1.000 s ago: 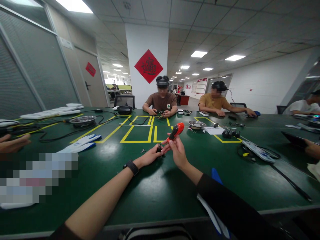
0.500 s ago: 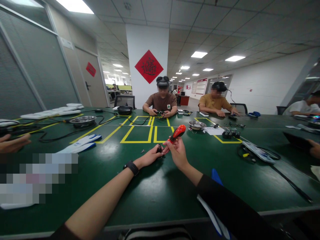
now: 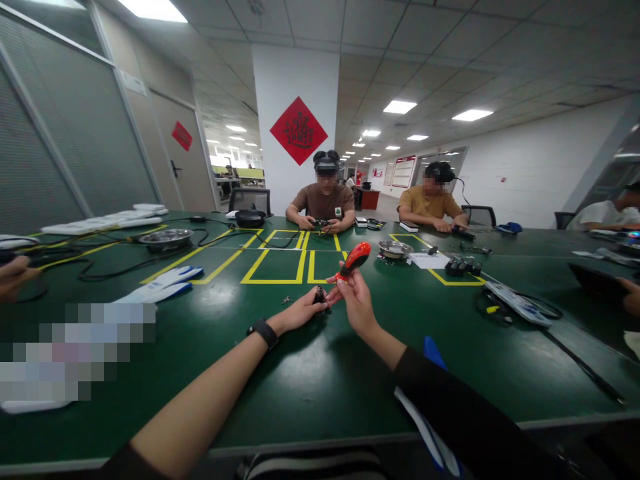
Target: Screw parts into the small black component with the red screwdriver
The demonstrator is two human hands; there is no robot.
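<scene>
Yellow tape (image 3: 273, 282) marks out boxes on the green tabletop (image 3: 305, 400). A white glove with blue edging (image 3: 160, 285) lies on the left, near a metal bowl (image 3: 166, 239). Farther right, a second bowl (image 3: 395, 249) stands just beside a white sheet (image 3: 425, 262). Across sit a person in brown (image 3: 323, 202) and another in mustard (image 3: 429, 201). Behind, a red diamond sign (image 3: 299, 131) hangs on a white pillar (image 3: 295, 73).

This looks like an office: a long green table (image 3: 305, 400), marked with yellow tape (image 3: 273, 282), has people (image 3: 317, 200) seated around it. Beyond the table are a mesh-backed chair (image 3: 250, 200), a white pillar (image 3: 295, 73) and a desk (image 3: 369, 199). Left of the table are a glazed partition (image 3: 65, 133) and a door (image 3: 186, 177); above, a panelled ceiling (image 3: 450, 53) with lights (image 3: 400, 107).
</scene>
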